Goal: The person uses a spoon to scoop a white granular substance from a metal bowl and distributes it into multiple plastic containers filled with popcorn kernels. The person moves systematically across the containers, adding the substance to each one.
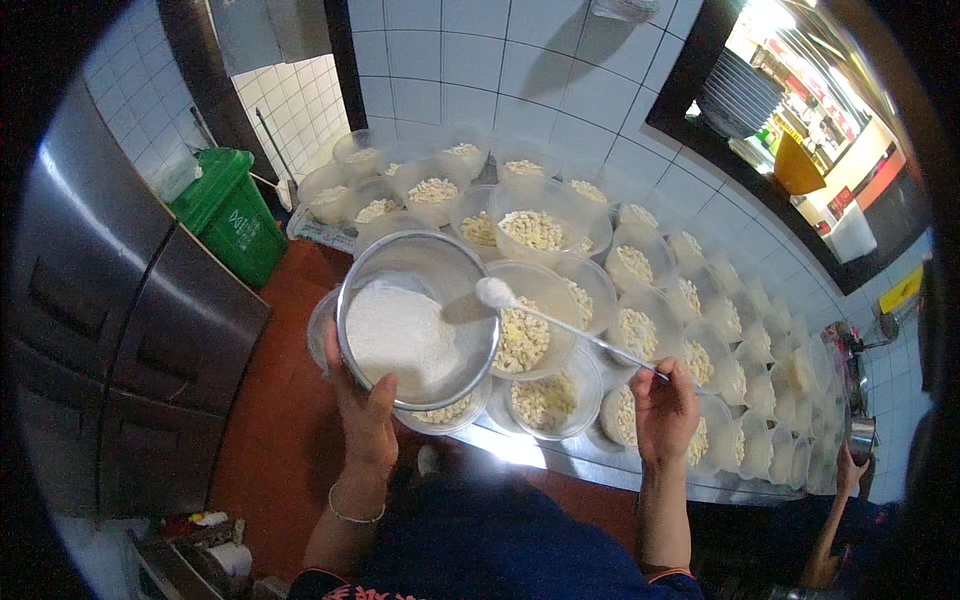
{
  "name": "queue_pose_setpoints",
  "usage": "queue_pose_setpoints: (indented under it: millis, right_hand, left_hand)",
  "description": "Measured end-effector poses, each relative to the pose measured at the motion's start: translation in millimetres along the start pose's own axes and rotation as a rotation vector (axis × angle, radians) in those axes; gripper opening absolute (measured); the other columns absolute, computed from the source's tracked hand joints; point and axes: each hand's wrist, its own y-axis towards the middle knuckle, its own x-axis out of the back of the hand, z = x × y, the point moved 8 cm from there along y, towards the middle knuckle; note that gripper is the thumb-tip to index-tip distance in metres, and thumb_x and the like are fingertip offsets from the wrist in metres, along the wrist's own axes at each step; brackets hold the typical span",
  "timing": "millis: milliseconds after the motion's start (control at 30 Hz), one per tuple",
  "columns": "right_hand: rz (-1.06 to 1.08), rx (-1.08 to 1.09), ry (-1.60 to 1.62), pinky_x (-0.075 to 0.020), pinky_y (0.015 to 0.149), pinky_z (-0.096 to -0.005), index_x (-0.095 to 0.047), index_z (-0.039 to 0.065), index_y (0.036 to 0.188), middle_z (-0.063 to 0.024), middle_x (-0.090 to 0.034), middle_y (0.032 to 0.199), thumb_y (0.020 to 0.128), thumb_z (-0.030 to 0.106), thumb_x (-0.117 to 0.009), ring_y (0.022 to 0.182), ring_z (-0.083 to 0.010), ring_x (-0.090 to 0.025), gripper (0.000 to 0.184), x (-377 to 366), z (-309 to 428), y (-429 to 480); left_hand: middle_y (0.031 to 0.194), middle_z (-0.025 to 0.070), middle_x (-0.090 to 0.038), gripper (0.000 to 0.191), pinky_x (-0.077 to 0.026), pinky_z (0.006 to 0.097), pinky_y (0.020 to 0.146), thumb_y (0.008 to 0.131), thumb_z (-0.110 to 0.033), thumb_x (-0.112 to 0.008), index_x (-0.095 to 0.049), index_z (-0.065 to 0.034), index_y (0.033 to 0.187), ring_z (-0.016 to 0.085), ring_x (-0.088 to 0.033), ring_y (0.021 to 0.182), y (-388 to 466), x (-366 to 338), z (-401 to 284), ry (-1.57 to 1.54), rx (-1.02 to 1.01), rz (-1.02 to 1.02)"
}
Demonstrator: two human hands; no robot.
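My left hand [367, 409] grips the rim of a stainless steel bowl [465, 292], thumb over the near edge. White powder [397, 330] covers much of the bowl's bottom. Between the fingers of my right hand [667, 412] is the handle end of a long metal spoon [577, 330]. The spoon reaches left, and its head carries a heap of white powder [495, 292] beside the bowl's right rim. Under the spoon stands a clear plastic tub [559, 352] holding pale chopped pieces [523, 341] with a yellowish patch. Part of a tub is hidden behind the steel bowl.
Similar tubs [637, 330] crowd the metal counter [600, 457] along the tiled wall [465, 60]. A green wheeled bin [232, 214] stands at the left near dark cabinets [142, 300]. Far right, another person's hand [851, 472] holds a metal container [862, 433]. A wall opening shows stacked items [742, 94].
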Motion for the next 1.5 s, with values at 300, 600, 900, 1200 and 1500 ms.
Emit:
queue_pose_setpoints:
  millis: [300,600,900,1200,1500]
  right_hand:
    - [0.179,0.221,-0.634,-0.0477,0.076,-0.0313,-0.061,-0.005,0.093,-0.0130,-0.064,0.091,0.092,0.010,-0.049,0.080,-0.0208,-0.061,0.019,4.7,-6.9,-3.7]
    - [0.330,0.500,-0.658,-0.0464,0.085,-0.0376,-0.066,-0.003,0.092,-0.0148,-0.066,0.093,0.088,0.006,-0.049,0.092,-0.0276,-0.062,0.019,-31.2,36.3,-36.8]
    - [0.600,0.371,-0.730,-0.0482,0.074,-0.0307,-0.062,-0.001,0.094,-0.0137,-0.064,0.092,0.089,0.014,-0.056,0.085,-0.0226,-0.062,0.017,-101.7,-13.7,-35.6]
    - [0.118,-0.021,-0.142,-0.0478,0.063,-0.0315,-0.056,-0.001,0.082,-0.0131,-0.059,0.073,0.090,0.020,-0.051,0.065,-0.0212,-0.059,0.023,-35.3,-27.0,-8.4]
    - [0.076,-0.017,-0.164,-0.0457,0.066,-0.0324,-0.054,-0.001,0.087,-0.0180,-0.062,0.077,0.090,0.025,-0.050,0.064,-0.0231,-0.058,0.026,-12.1,-28.1,-6.1]
  left_hand:
    - [0.140,0.0140,-0.021,0.083,-0.026,0.0483,0.106,0.076,-0.021,-0.058,-0.010,-0.0202,0.143,0.030,-0.024,0.130,3.5,-2.2,-7.7,0.005,-0.111,0.009]
    - [0.141,0.0194,-0.026,0.073,-0.026,0.0472,0.105,0.084,-0.020,-0.052,-0.012,-0.0067,0.143,0.034,-0.031,0.127,1.2,20.8,8.4,0.013,-0.196,-0.011]
    - [0.144,0.0188,-0.022,0.074,-0.022,0.0457,0.107,0.083,-0.021,-0.051,-0.012,-0.0103,0.145,0.033,-0.028,0.130,-7.9,29.9,4.8,0.222,-0.227,0.001]
    - [0.142,0.0157,-0.018,0.088,-0.026,0.0491,0.106,0.072,-0.024,-0.061,-0.010,-0.0146,0.144,0.031,-0.025,0.129,-6.2,8.5,-9.5,0.169,-0.164,0.045]
    - [0.140,0.0143,-0.018,0.093,-0.028,0.0487,0.107,0.066,-0.013,-0.060,-0.009,-0.0199,0.144,0.031,-0.025,0.129,-6.1,-3.3,-11.5,-0.023,-0.014,0.024]
